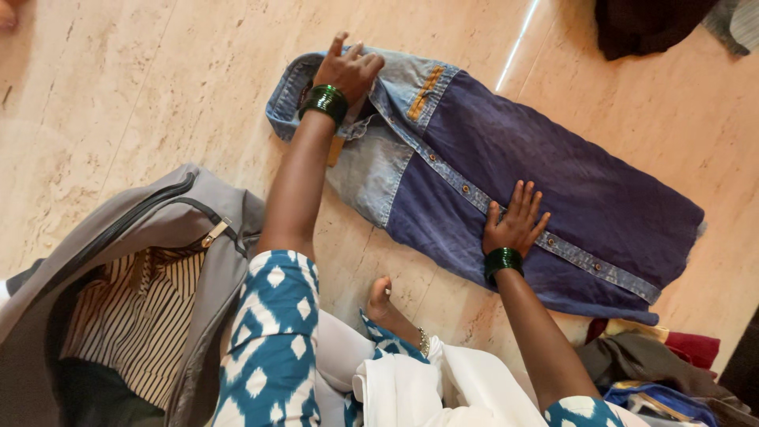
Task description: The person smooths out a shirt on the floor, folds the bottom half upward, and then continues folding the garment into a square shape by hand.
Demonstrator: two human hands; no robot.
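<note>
A polished beige stone floor [118, 95] is being seen across nearly the whole view, mottled with pale veins and fine specks; a thin grout line [518, 43] is being lit into a bright streak near the top; soft daylight is being reflected from the glossy surface. An open grey bag [198, 205] with striped lining is lying at the lower left; a dark bundle [644, 24], possibly cloth, is being cut off by the upper edge; folded clothes [672, 364] are being kept at the lower right.

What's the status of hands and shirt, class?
Left hand flat on denim shirt collar. Right hand pressing the button placket. Shirt lies folded on floor; nothing blocking.
</note>
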